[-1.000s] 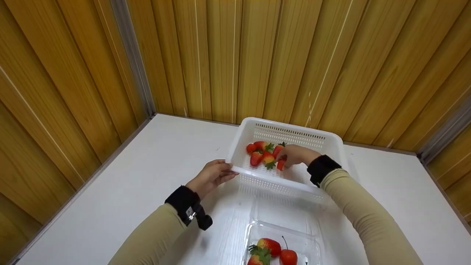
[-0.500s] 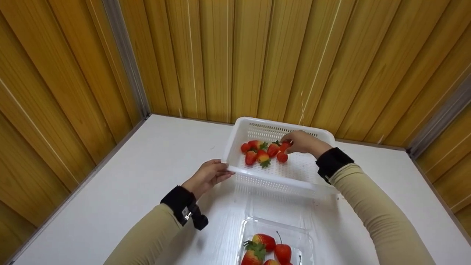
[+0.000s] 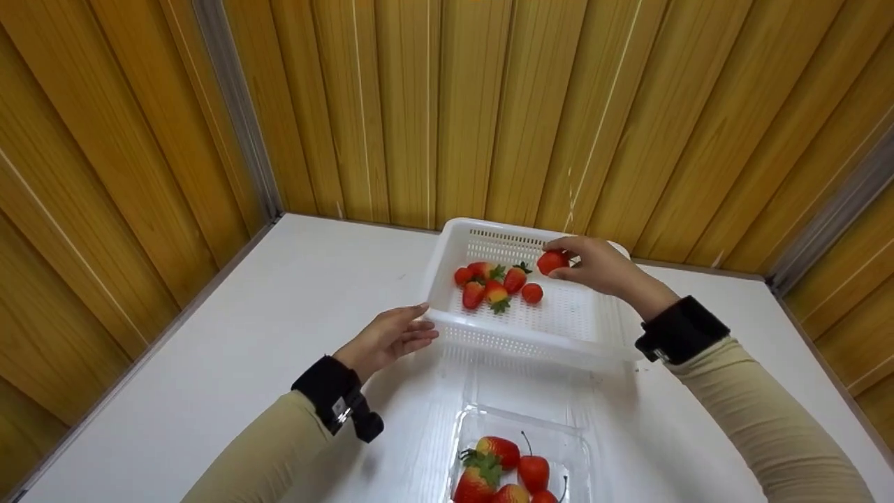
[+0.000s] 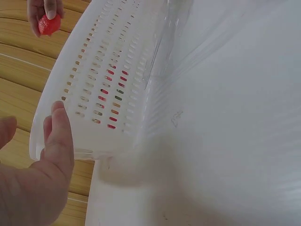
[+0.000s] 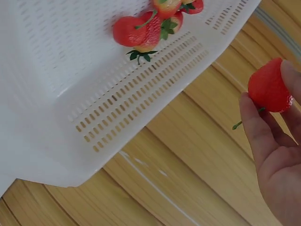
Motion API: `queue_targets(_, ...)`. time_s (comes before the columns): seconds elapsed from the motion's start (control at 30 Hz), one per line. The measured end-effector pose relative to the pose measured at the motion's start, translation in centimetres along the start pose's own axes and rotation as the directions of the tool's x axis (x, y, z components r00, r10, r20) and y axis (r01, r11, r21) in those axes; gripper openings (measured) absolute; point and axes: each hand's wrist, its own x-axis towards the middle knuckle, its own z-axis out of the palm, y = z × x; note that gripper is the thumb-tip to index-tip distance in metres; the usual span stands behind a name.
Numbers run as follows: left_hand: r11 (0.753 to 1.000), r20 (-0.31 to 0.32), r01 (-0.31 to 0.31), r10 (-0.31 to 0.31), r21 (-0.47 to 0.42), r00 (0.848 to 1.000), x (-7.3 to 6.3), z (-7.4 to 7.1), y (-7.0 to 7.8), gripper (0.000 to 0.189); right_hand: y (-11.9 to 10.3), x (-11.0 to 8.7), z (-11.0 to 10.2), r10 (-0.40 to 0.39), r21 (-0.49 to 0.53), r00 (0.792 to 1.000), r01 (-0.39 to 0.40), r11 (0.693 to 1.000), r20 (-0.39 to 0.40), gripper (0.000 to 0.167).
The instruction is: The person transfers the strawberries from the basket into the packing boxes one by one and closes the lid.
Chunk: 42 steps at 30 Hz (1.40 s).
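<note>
My right hand point(image 3: 594, 265) pinches a red cherry point(image 3: 552, 263) between thumb and fingers, above the back right part of the white plastic basket point(image 3: 531, 337). A thin green stem shows on this cherry point(image 5: 270, 87) in the right wrist view. At the basket's front left corner is my left hand point(image 3: 387, 341), thumb at the rim and fingers just below it, spread apart. Several strawberries point(image 3: 496, 292) lie in the basket's left half, a loose cherry point(image 3: 532, 293) beside them. In the left wrist view, the left hand's fingers point(image 4: 59, 141) are extended alongside the perforated basket wall.
A clear plastic box point(image 3: 517, 413) in front of the basket holds strawberries point(image 3: 476, 478) and stemmed cherries point(image 3: 533, 474). Both stand on the white table point(image 3: 335, 272). Behind the basket rises a wood-patterned wall point(image 3: 419, 126).
My right hand has lifted the cherry up from among the fruit and moved it back and right. The left hand's thumb and fingers have spread, loosening from the basket rim.
</note>
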Motion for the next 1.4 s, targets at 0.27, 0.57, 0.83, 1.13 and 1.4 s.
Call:
queue_targets(0.27, 0.987, 0.117, 0.051, -0.069, 0.15, 0.991, -3.8, -0.2, -2.9, 0.047, -3.7, -3.7, 0.1, -0.181, 0.026, 0.983, 0.181, 0.983, 0.006, 0.039)
queue_targets(0.57, 0.963, 0.228, 0.071, -0.132, 0.259, 0.965, -7.1, 0.7, -5.3, 0.048, -6.1, -7.7, 1.8, -0.303, 0.025, 0.95, 0.302, 0.953, 0.074, 0.038)
queue_targets(0.83, 0.958, 0.235, 0.045, -0.115, 0.283, 0.965, -8.5, 0.9, -6.6, 0.04, -7.0, -10.8, 4.1, -0.417, 0.064, 0.905, 0.412, 0.909, 0.088, 0.036)
queue_targets(1.13, 0.952, 0.252, 0.044, -0.124, 0.302, 0.96, -8.9, 1.1, -7.9, 0.033, -7.2, -13.4, 6.3, -0.376, 0.12, 0.906, 0.358, 0.926, 0.196, 0.033)
queue_targets(1.4, 0.943, 0.252, 0.052, -0.141, 0.328, 0.957, -8.9, 1.2, -8.2, 0.032, -6.5, -15.0, 9.0, -0.321, 0.187, 0.902, 0.276, 0.943, 0.288, 0.031)
